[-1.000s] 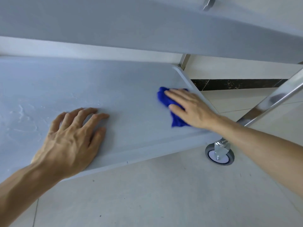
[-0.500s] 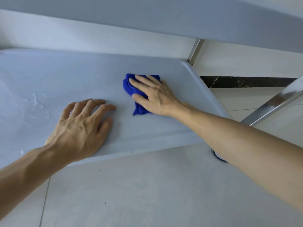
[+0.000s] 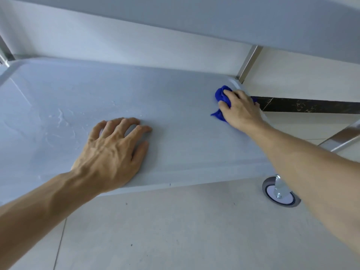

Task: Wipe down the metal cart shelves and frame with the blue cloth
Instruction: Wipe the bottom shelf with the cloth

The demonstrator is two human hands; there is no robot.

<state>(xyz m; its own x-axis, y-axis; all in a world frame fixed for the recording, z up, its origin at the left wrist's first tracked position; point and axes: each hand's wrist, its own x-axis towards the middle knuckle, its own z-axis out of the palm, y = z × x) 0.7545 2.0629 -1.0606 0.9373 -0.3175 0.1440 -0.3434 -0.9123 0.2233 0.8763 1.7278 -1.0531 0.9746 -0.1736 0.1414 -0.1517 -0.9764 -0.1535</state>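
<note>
Lower shelf of the cart fills most of the frame, raised lip all round. Upper shelf overhangs across the top, cuts off anything above it. Steel post rises at the shelf's far right corner, roughly 1 o'clock from frame centre; a second steel frame bar runs diagonally at 3 o'clock, partly behind the right forearm. Caster wheel sits at 4 o'clock under the near right corner, on the tiled floor. Dark skirting strip along the wall at 2–3 o'clock. Streaky marks on the shelf at 9 o'clock, probably wet residue, can't confirm from here.

Blue cloth is on the lower shelf in the far right corner, at about 1–2 o'clock, just beside the post base and against the lip. Bunched up, mostly under the hand.

Right hand is on top of the cloth, arm extended from the 4 o'clock edge, fingers curled over the bunch and gripping it, thumb side toward the shelf centre.

Left hand is palm-down on the shelf's near edge at 8 o'clock from centre, fingers spread and slightly arched, tips touching the surface, holding nothing. Well apart from the cloth.
</note>
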